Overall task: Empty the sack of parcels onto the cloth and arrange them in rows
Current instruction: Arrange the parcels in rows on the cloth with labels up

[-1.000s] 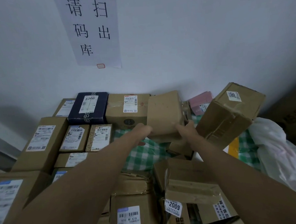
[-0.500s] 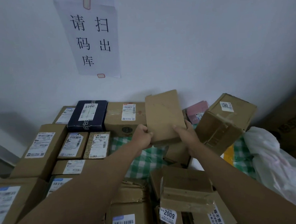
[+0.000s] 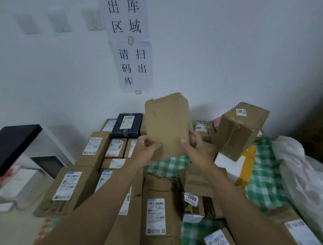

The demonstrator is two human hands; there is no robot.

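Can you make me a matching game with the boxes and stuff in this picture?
Things:
1. plain box
2. dark blue box
3. checked cloth
4. white sack

Places or states:
A. lying at the far right, beside the parcels
B. held up by the left hand and right hand
C. green and white, under the parcels
D. at the back by the wall, white label on top

Pairs: 1-B, 2-D, 3-C, 4-A

Held box point(image 3: 167, 124) hides parcels behind; sack point(image 3: 310, 181) cut off right; labels unreadable.
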